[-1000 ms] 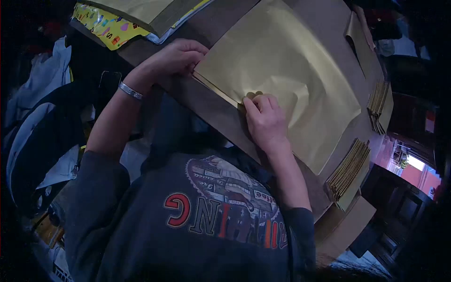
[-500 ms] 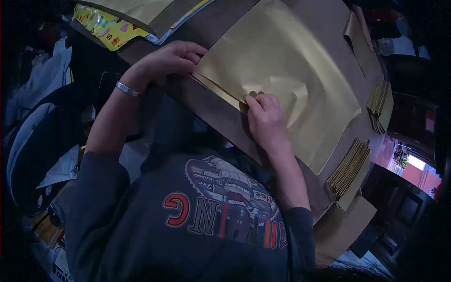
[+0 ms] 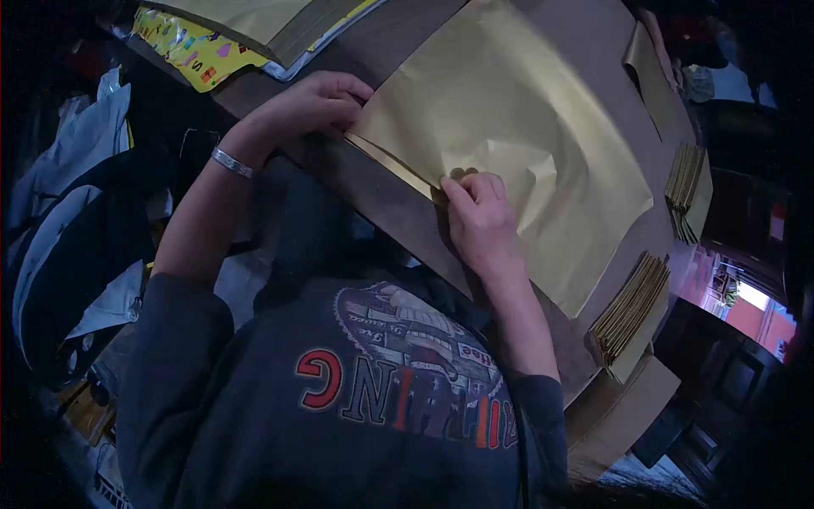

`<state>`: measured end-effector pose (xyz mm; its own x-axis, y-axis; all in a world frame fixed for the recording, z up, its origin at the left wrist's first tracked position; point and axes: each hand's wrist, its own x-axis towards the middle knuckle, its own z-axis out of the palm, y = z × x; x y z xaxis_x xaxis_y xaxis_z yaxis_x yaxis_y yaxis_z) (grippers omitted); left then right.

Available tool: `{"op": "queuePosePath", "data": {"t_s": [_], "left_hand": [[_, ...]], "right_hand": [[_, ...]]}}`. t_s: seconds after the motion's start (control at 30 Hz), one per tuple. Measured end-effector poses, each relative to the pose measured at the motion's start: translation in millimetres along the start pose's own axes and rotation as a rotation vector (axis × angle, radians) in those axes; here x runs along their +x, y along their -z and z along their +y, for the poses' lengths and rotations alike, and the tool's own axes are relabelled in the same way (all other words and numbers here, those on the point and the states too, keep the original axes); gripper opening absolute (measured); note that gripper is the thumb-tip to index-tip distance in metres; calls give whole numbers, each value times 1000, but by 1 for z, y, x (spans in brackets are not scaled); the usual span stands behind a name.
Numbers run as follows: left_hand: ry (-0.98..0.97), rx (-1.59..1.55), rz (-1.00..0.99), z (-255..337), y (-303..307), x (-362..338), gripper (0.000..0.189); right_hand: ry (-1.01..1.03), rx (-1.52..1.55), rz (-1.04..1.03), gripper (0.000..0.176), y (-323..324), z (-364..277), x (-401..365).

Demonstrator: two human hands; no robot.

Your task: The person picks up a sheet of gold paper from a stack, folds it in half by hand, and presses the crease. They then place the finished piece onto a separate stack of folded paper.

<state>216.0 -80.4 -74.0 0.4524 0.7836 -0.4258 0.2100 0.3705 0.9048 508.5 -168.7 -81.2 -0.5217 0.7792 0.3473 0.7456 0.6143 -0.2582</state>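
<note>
A large sheet of gold-brown paper (image 3: 483, 93) lies on the brown table, its near edge folded over in a narrow strip. At the left end of that edge is my left hand (image 3: 324, 103), fingers curled and closed on the paper's corner. Farther right, my right hand (image 3: 485, 222) pinches the folded edge between thumb and fingers. The paper is creased and slightly bulged just beyond my right fingers, where round dark fingertips or spots show. The undersides of both hands' grips are hidden.
A stack of brown paper (image 3: 233, 17) and a yellow printed bag (image 3: 195, 55) lie at the far left of the table (image 3: 555, 327). Folded paper bundles (image 3: 632, 310) sit along the right edge, by a cardboard box (image 3: 623, 416). Another person's arm (image 3: 660, 47) shows at top right.
Both hands keep their places on the paper's edge, my right hand shifting very slightly toward me. At top right the other person's arm has moved a little.
</note>
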Motion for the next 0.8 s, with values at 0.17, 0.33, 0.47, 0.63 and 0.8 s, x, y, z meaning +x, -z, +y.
{"op": "queuePosePath", "data": {"t_s": [0.17, 0.33, 0.47, 0.63, 0.8], "left_hand": [[-16, -77, -47, -8, 5, 3, 34], [-47, -11, -49, -8, 5, 8, 33], [-53, 121, 35, -9, -1, 13, 30], [-22, 150, 118, -5, -7, 12, 26], [-59, 140, 92, -16, -1, 17, 25]], "right_hand": [[-29, 51, 33, 23, 1, 2, 2], [-13, 44, 42, 26, 1, 1, 1], [75, 15, 6, 31, 2, 0, 2], [125, 18, 0, 29, 0, 1, 1], [149, 10, 17, 30, 1, -2, 1]]}}
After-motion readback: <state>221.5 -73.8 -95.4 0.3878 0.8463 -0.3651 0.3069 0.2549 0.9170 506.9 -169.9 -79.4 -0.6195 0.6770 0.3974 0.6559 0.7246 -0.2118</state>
